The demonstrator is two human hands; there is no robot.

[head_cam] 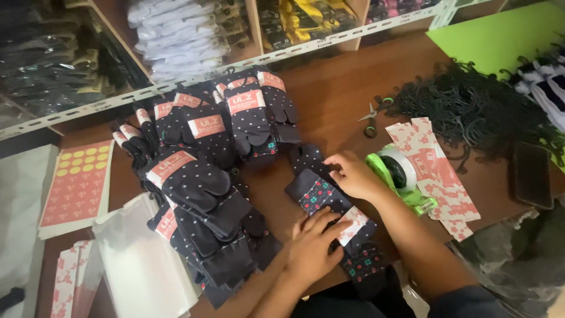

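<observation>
Head view, shelf (194,82) bins hold socks (176,35)

The socks (321,194) under the hands are dark navy with small white dots and a cuff of red and teal flowers; the paper band (355,224) on them is pink-red with white blossoms; the piled socks (200,194) are the same dotted navy with salmon labels; the tape dispenser (400,176) is bright green; the sticker sheet (79,182) is coral with yellow circles; the surface (335,88) is reddish brown; the scissors (372,115) have green and black handles.
</observation>
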